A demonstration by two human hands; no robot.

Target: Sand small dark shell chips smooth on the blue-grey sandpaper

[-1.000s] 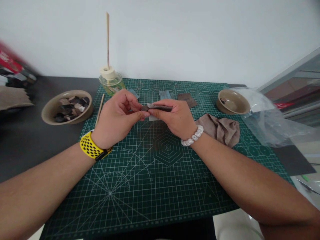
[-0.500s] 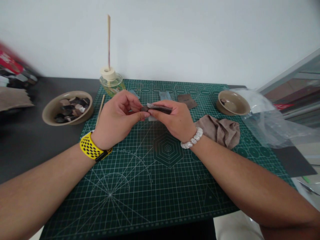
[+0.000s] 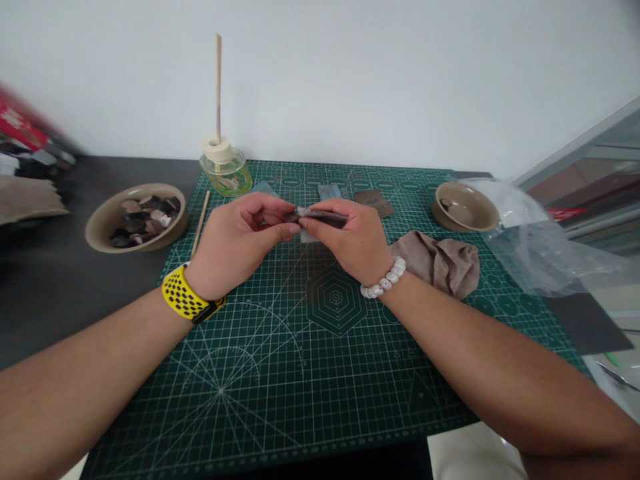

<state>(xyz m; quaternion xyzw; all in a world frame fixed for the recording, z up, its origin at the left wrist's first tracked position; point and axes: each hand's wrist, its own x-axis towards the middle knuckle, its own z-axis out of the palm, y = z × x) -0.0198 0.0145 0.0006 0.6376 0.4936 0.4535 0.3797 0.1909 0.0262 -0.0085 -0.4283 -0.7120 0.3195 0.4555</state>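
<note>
My left hand [image 3: 240,237] pinches a small dark piece [image 3: 290,217] between thumb and fingers, much of it hidden by the fingertips. My right hand [image 3: 350,237] is closed on a folded grey-brown strip [image 3: 325,217] that looks like sandpaper, its near end meeting the dark piece. Both hands hover over the green cutting mat [image 3: 270,407], thumbs almost touching. Below the right fingertips a pale grey piece [image 3: 307,235] is partly visible. Behind the hands lie a blue-grey sheet [image 3: 329,192] and a brown sheet [image 3: 374,202].
A tan bowl [image 3: 95,233] at left holds several dark and brown chunks. Another tan bowl [image 3: 467,212] stands at right beside clear plastic [image 3: 530,257]. A crumpled brown cloth [image 3: 443,263] lies near my right wrist. Behind my left hand are a glass diffuser bottle [image 3: 227,175] and a thin stick [image 3: 201,223].
My left hand has dropped slightly and its fingers have shifted on the dark piece. The strip in my right hand has moved a touch to the right. Both grips continue.
</note>
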